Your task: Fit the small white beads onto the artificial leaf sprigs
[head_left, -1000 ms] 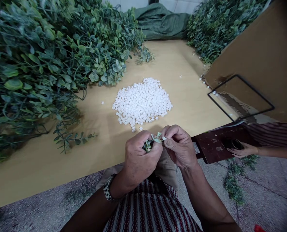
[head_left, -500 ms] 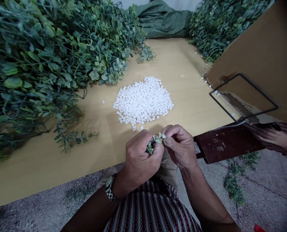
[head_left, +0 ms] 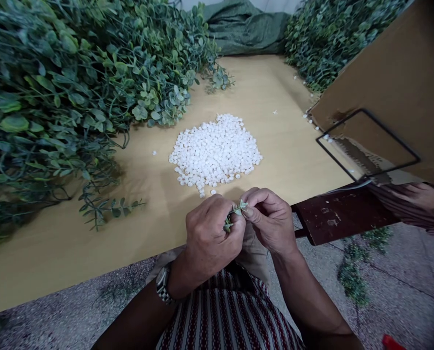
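My left hand (head_left: 212, 232) is closed around a small sprig of artificial leaves (head_left: 240, 208), whose tip pokes out past the thumb. The thumb and forefinger of my right hand (head_left: 271, 221) pinch at that tip, and whether they also hold a small white piece is hidden. Both hands meet over the front edge of the table. Just beyond them lies a heap of small white plastic caps (head_left: 215, 153), a few of them loose at its near side.
Piled artificial greenery (head_left: 74, 73) covers the table's (head_left: 136, 243) left side, with more greenery (head_left: 334, 39) at back right. A green cloth bundle (head_left: 248, 29) lies at the back. On the right stand a cardboard sheet (head_left: 392, 87) and a black wire frame (head_left: 388, 133). Another person's hand (head_left: 421, 199) shows there.
My right fingers have closed over the sprig's tip, and its leaves now look bunched together. My left hand has shifted and turned slightly. The white heap is unchanged.
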A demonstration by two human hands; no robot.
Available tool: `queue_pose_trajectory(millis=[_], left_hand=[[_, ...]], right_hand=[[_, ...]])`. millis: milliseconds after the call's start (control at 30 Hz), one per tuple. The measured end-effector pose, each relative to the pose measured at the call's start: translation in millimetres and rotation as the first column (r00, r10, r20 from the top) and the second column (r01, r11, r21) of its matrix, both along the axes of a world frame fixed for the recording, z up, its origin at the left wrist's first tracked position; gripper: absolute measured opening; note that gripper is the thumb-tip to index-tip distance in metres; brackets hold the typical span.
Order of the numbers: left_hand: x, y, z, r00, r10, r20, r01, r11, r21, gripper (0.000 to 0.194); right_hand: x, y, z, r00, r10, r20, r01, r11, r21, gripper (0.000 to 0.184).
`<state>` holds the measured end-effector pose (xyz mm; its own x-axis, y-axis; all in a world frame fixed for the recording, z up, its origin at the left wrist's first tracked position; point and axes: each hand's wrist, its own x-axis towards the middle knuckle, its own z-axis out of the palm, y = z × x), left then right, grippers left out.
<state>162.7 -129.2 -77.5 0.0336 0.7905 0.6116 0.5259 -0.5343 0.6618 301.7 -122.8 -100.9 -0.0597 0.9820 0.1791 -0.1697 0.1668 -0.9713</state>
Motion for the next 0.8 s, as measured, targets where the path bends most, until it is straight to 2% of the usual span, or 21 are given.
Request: queue_pose_trajectory(millis=[267,600,800], left_hand=[[-5.9,7.7,1.1,0.989,-0.145,0.034,0.148,0.986,-0.083,0.019],[-3.1,3.5,1.1,0.996,-0.070,0.062,0.080,0.983,-0.166,0.022],[-4.1,4.7,-1.7,0.994,-0.088,0.059,0.096,0.987,-0.131,0.021]], right_hand=[[4.4,2.9,10.6,0.999,0.022,0.046,-0.025,0.998,0.062,0.008],[4.4,4.4,5.5,1.000,0.028,0.013,-0.029,0.997,0.072,0.008],[5.4,5.9,8.9,0.998,0.051,0.028,-0.052,0.998,0.032,0.009]])
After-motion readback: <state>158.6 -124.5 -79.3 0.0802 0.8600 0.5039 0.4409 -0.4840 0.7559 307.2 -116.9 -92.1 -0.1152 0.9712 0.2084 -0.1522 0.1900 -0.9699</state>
